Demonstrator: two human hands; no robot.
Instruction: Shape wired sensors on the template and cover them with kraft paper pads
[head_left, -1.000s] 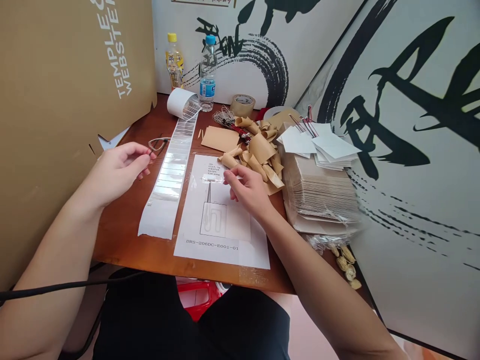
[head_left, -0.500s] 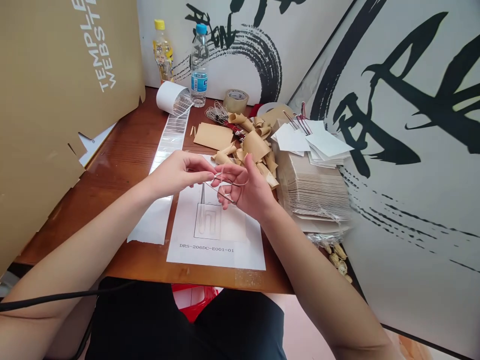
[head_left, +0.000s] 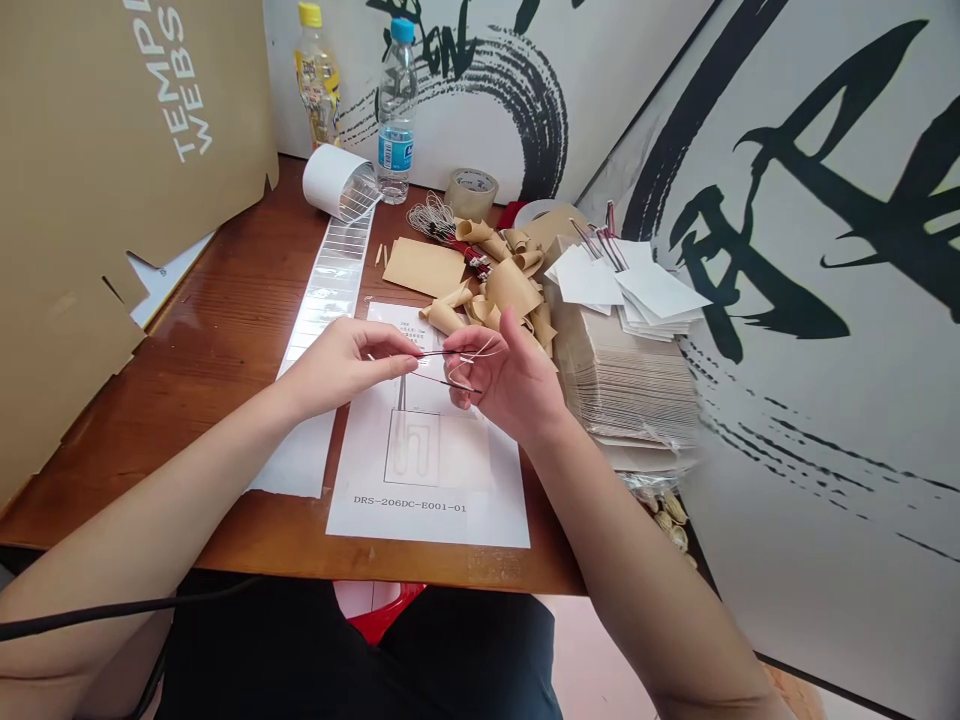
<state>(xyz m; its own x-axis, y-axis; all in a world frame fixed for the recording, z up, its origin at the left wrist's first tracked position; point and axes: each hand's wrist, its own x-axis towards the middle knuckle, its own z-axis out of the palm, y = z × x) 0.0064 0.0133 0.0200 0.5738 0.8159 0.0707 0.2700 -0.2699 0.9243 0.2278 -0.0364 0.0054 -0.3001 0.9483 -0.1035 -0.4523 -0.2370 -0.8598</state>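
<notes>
My left hand [head_left: 341,362] and my right hand [head_left: 508,375] meet above a white printed sheet [head_left: 431,470] taped to the wooden table [head_left: 225,330]. Between them runs a thin bent wire [head_left: 448,362] with dark ends. The left fingers pinch one end of it; the right fingers curl round its looped part. Both hands are closed on the wire, a little above the sheet's drawn outline.
A strip of clear labels [head_left: 330,275] unrolls from a white roll [head_left: 336,182] at the left. Curled brown paper scraps [head_left: 499,285], a coil of wires [head_left: 431,217], tape roll [head_left: 471,192], two bottles [head_left: 395,110] and a stack of brown cards [head_left: 630,375] crowd the right. Cardboard [head_left: 112,180] stands left.
My left hand came from the table's left side over to my right hand, bringing the wire. Both hands now hold it over the sheet; the view shifted slightly.
</notes>
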